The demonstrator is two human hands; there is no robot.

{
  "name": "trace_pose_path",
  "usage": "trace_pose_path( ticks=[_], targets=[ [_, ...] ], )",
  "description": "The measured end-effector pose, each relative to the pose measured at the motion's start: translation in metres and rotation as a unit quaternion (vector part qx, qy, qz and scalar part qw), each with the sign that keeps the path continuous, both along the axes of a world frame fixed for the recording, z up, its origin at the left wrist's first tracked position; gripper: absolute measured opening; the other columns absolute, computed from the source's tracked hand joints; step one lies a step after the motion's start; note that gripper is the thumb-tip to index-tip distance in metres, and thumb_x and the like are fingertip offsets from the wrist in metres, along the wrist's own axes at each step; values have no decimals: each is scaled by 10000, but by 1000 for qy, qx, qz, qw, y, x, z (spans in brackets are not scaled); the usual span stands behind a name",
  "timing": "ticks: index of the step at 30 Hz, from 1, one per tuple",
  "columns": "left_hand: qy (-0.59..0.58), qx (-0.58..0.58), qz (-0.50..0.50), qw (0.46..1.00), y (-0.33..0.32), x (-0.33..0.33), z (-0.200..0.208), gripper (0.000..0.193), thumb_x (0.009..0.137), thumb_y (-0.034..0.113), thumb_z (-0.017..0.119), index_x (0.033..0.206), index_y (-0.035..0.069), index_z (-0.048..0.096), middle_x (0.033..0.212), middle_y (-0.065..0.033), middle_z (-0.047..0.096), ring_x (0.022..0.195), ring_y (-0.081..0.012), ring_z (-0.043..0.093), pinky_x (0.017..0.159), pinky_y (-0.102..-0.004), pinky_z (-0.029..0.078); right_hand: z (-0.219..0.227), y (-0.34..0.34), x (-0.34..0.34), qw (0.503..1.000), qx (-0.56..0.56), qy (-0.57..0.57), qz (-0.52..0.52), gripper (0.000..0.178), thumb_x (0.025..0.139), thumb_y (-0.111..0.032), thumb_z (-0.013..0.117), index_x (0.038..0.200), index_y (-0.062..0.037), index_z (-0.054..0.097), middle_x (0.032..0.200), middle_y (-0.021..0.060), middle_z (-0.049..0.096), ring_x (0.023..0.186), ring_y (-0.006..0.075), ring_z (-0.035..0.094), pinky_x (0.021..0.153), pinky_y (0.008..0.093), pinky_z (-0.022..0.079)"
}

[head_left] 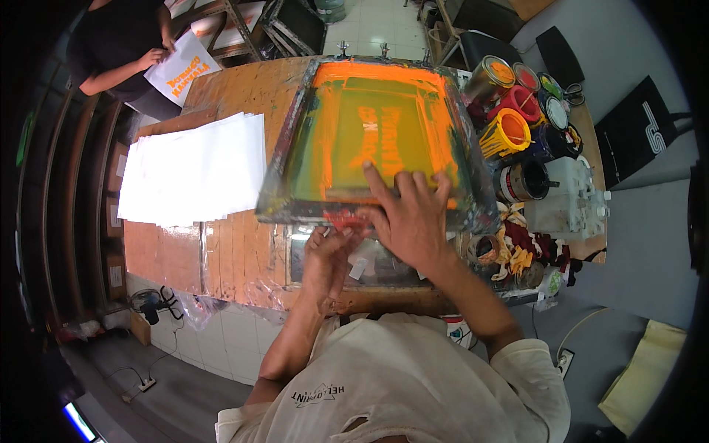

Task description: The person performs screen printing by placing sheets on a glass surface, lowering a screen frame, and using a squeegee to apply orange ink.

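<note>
A screen printing frame [485, 193] with dark, paint-stained edges lies before me. Orange ink is smeared over its yellow-green mesh, and orange lettering shows in the middle. A dark squeegee-like bar [347, 194] lies along the near inside edge, partly covered by my right hand [413, 210]. That hand reaches over the frame's front edge, fingers spread above the mesh, slightly blurred. My left hand [326, 252] is just below the front edge, fingers curled together by a red patch [341, 218] on the frame. What these fingers pinch is hidden.
A stack of white paper [196, 170] lies left on the wooden table [244, 247]. Ink cans, including a yellow tub [506, 133], crowd the right, with rags [543, 247] nearer me. Hinge clamps [384, 50] stand at the frame's back. At far left another person holds a printed sheet [181, 70].
</note>
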State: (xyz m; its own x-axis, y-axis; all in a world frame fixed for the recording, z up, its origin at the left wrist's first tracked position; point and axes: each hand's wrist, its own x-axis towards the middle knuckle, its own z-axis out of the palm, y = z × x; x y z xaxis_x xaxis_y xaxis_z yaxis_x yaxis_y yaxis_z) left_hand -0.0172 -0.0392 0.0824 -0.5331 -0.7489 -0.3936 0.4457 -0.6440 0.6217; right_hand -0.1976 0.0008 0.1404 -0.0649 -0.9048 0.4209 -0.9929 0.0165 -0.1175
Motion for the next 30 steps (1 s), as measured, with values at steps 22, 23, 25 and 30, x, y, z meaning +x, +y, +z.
trace_pose_path(
  ticks=[22, 23, 25, 30],
  targets=[
    [-663, -385, -67, 639, -245, 48, -127, 378, 922, 308, 736, 1074, -35, 702, 892, -235, 714, 831, -387, 717, 787, -486, 551, 217, -145, -96, 989, 68, -130, -20, 422, 1028, -436, 564, 950, -49, 713, 666, 72, 714, 668, 199, 700, 769, 412, 549],
    [-705, -365, -24, 608, -263, 77, -115, 399, 923, 319, 735, 1124, -24, 696, 962, -239, 714, 890, -384, 711, 819, -482, 547, 219, -148, -95, 990, 57, -124, -22, 420, 1024, -442, 570, 953, -56, 720, 668, 65, 714, 673, 199, 703, 758, 409, 547],
    [-810, -371, 86, 446, -282, 127, -97, 460, 916, 330, 738, 1229, 1, 667, 1120, -245, 694, 1022, -381, 684, 889, -479, 532, 221, -156, -97, 984, 108, -128, -54, 413, 1015, -454, 589, 959, -73, 738, 678, 52, 718, 691, 199, 711, 725, 400, 542],
    [-691, -520, 241, 441, -253, 186, -86, 474, 925, 224, 737, 1307, -15, 589, 1255, -249, 651, 1179, -420, 614, 1027, -467, 482, 197, -178, -120, 989, 11, -145, 5, 632, 961, -582, 626, 1248, -25, 703, 1025, 158, 752, 858, 250, 705, 849, 367, 519]
  ],
)
